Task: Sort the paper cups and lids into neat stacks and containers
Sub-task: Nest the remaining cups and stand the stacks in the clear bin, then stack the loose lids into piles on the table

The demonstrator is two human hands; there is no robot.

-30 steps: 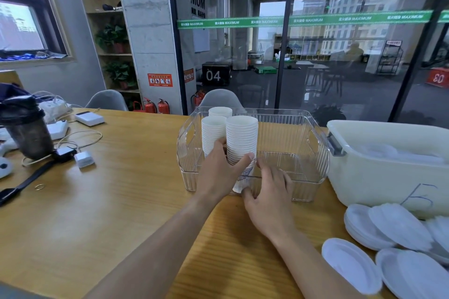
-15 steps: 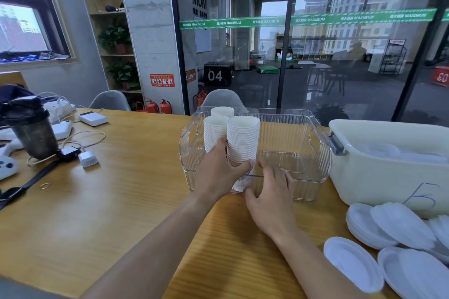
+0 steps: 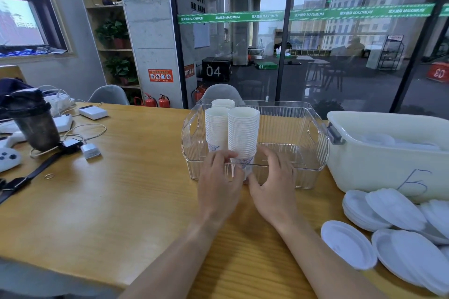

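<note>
While both hands cupped its base, the tall cup stack [image 3: 243,133] stood at the front-left of the clear bin [image 3: 301,124], its lowest cup right behind the bin's front wall. Left hand [image 3: 220,177] wrapped the base from the left, right hand [image 3: 272,177] from the right; each grip was grasping the stack low down, fingers curled round it. Whether the base had fully seated on the bin floor, couldn't tell.

Main risk, my read: stack was tall and held only at the bottom, so the top was free to swing. Letting go unevenly could tip it into the second stack [image 3: 216,128] just beside it on the left, and that one could knock the third stack [image 3: 222,103] behind. Dominoes.

Second risk: squeezing thin paper at the base could crush or oval the bottom cup, leaving the column leaning.

Third: fingers dragging over the bin's front wall on the way out could shove the bin across the table [image 3: 121,189]. Bin's right end sat near the white tub [image 3: 379,167], so little room that way.

Loose lids [image 3: 388,238] lay piled at right on the table, more inside the tub; a right forearm sweep could scatter them. Cables and gadgets at far left were well apart, no concern.
</note>
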